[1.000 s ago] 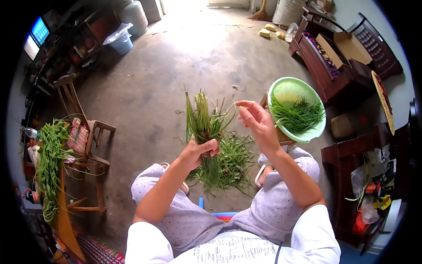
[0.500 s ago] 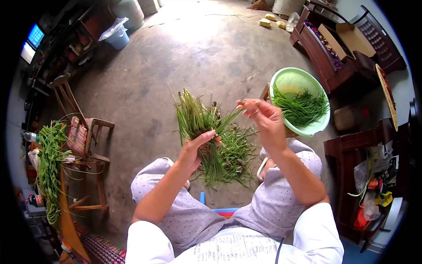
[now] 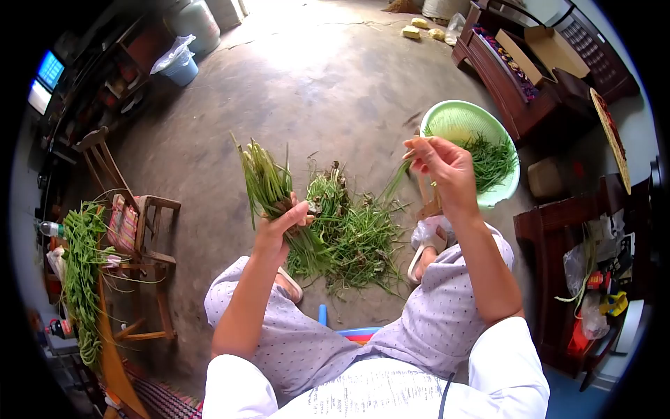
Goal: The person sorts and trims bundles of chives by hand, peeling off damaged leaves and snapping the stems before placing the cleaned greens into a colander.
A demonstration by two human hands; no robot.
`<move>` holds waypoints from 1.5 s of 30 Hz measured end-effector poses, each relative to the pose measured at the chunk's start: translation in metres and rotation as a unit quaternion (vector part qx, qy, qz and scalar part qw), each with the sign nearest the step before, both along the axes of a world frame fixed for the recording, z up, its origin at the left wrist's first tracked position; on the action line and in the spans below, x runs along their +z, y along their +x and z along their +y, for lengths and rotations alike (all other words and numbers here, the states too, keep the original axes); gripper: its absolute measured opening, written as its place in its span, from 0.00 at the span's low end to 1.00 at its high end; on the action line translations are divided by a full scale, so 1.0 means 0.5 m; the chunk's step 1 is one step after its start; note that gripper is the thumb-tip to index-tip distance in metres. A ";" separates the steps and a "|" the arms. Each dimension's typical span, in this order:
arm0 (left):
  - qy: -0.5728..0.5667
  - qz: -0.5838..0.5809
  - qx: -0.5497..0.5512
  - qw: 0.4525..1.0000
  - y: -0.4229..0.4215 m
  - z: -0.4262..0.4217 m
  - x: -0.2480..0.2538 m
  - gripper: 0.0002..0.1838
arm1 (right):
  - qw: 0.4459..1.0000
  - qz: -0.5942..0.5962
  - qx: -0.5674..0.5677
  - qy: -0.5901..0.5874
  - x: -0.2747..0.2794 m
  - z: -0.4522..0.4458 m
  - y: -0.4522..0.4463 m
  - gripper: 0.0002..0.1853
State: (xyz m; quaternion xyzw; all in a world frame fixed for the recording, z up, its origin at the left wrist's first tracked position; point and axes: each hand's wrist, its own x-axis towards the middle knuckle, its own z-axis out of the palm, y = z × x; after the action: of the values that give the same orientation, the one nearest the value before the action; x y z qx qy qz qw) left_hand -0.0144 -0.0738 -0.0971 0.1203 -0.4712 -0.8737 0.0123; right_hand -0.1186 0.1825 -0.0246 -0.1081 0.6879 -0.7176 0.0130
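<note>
My left hand [image 3: 278,227] is closed around a bunch of chives [image 3: 264,178], with pale stem ends pointing up and leaves hanging below the fist. Off to its right, my right hand [image 3: 447,171] is raised, its thumb and fingers pinching a few chive strands [image 3: 398,179] that trail down to the left. A loose heap of chive trimmings [image 3: 359,241] lies on the floor between my feet. Behind my right hand, a light green plastic basket [image 3: 452,110] holds more chives [image 3: 492,164], partly covered by the hand.
The basket rests on a wooden stool [image 3: 428,202]. To the left stand a wooden chair [image 3: 157,202] and a bench with leafy green vines [image 3: 82,272]. A blue bin [image 3: 181,70] is farther back. Dark wooden furniture [image 3: 551,230] lines the right side.
My left hand has moved left with the bunch, away from the heap. My right hand has moved up and right toward the basket, with strands drawn away from the bunch.
</note>
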 end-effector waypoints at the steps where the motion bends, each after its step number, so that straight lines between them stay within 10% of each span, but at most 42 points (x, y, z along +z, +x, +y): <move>1: -0.021 0.006 -0.027 0.999 0.002 0.001 0.012 0.08 | 1.000 -0.002 0.023 -0.009 -0.008 -0.004 0.000 0.11; 20: -0.133 0.018 -0.049 0.990 -0.010 0.108 0.062 0.10 | 0.963 -0.060 0.242 0.107 -0.014 -0.076 0.054 0.10; 40: -0.097 0.017 -0.104 0.990 0.009 0.069 0.054 0.12 | 0.995 -0.028 0.084 0.044 -0.009 -0.020 0.007 0.06; 42: -0.076 0.018 -0.104 0.991 0.009 0.071 0.056 0.12 | 0.953 0.072 0.136 0.261 0.009 -0.017 0.017 0.10; 45: -0.056 -0.002 -0.094 0.994 0.011 0.076 0.067 0.11 | 0.967 0.061 0.167 0.182 0.008 -0.027 0.029 0.15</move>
State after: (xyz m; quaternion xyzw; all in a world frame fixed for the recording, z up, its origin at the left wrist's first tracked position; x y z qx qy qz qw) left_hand -0.0090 -0.0358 -0.0637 0.0768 -0.5282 -0.8432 -0.0641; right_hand -0.1043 0.1688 -0.0205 -0.2608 0.7784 -0.5602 0.1105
